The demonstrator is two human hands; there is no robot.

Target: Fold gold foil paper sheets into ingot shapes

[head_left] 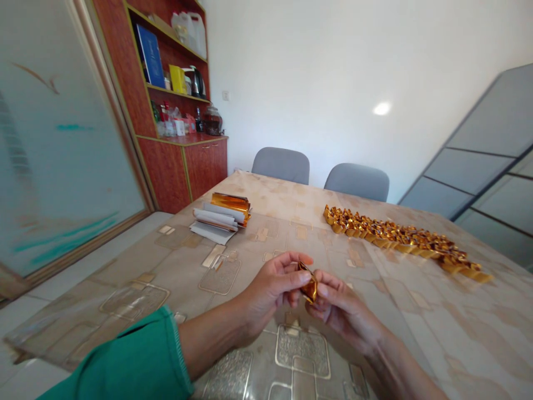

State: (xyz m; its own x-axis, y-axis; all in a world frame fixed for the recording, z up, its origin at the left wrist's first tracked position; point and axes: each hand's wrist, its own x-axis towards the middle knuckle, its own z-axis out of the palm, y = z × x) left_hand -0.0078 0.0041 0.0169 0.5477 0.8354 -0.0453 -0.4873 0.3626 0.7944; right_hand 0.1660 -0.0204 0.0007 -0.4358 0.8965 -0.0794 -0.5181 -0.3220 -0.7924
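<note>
A small folded piece of shiny gold foil paper (308, 289) is held between my two hands above the table. My left hand (281, 282) pinches it from the left with thumb and fingers. On its other side, the fingertips of my right hand (338, 300) grip its lower right edge. Farther off to the left lies a stack of foil paper sheets (225, 214), some gold side up and some showing white backs. Long rows of folded gold foil pieces (387, 232) stand close together on the right side of the table.
A patterned plastic cover lies over the table (250, 261). Two grey chairs (281, 164) stand at its far edge. A red-brown cabinet (183, 161) with bottles and a kettle is at the back left, beside a frosted glass door (62, 139).
</note>
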